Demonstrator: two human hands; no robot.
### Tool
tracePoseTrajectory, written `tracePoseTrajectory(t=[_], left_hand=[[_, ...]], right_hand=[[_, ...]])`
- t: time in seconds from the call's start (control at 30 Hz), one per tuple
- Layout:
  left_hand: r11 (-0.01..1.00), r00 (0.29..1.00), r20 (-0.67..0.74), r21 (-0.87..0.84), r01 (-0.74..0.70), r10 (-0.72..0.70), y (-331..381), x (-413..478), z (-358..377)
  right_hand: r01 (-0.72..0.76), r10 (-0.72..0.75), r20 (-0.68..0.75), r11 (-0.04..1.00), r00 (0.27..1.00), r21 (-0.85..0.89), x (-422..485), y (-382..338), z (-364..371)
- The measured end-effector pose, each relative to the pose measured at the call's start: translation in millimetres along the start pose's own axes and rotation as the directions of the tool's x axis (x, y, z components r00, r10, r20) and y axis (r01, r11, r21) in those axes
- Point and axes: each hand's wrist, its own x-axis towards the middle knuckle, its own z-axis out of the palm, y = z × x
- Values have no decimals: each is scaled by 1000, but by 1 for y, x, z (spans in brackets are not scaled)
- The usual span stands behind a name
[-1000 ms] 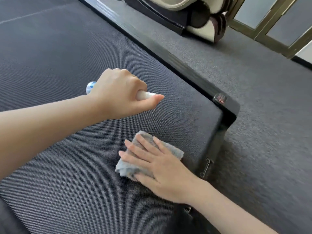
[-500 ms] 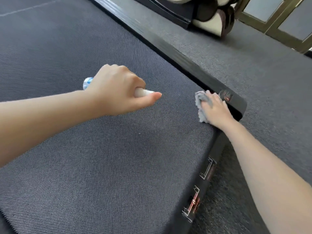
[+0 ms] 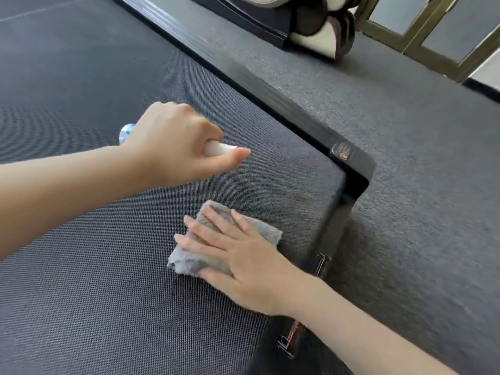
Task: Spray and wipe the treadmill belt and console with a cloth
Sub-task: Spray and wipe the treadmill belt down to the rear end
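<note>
Under the right fingers: the grey cloth (image 3: 266, 234) lies folded flat on the treadmill belt (image 3: 108, 239), close to its rear right corner.
Right hand (image 3: 243, 266): palm down, fingers (image 3: 205, 239) straight and spread, pressing the cloth and gripping nothing.
Ahead of the right fingertips: the left hand (image 3: 173, 147) hovers over the belt, fingers curled round the spray bottle (image 3: 216, 148), thumb laid along its white nozzle end.
Step in hand: wiping the belt, judging by the flat palm on the cloth.
Technique: hold the palm flat with even pressure; overlap the strokes; keep the loose cloth edges under the fingers so that the fold does not bunch.
Edge, little-finger side: the black side rail (image 3: 297, 117) and its end cap (image 3: 351, 163) stand near; strokes should end against the rail, not ride over it.
Edge, behind the wrist: the belt's rear end drops to the carpet (image 3: 405, 185); a back-stroke run too far would probably carry the cloth off.
Open room: a wide run of belt extends past the fingertips and to the thumb side; only the left hand and bottle hang over that path.
Console: not in view.
</note>
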Motion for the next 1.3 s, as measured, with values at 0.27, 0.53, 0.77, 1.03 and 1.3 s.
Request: tracePoseTrajectory(t=[0.27,0.53,0.77,1.03,1.3], left_hand=[[1000,1000,5,-5,7,-7,5,2,9],[999,999,23,-29,29,-28,6,-6,7],[999,1000,-14,-48,-24,23,15,-9,2],[998,999,-30,-50,-47,45,14,-20,3],[999,1000,-16,-40,-24,23,7,-24,8]], right_hand=[[-268,270,-248,963,930,44,-5,71,-18],[-653,665,-328,740,671,165,-28,206,-50],[-501,531,-291,847,796,176,-33,140,-33],[-175,184,-130,981,974,79,-58,67,-12],[-435,424,-259,900,868,19,-25,144,-37]])
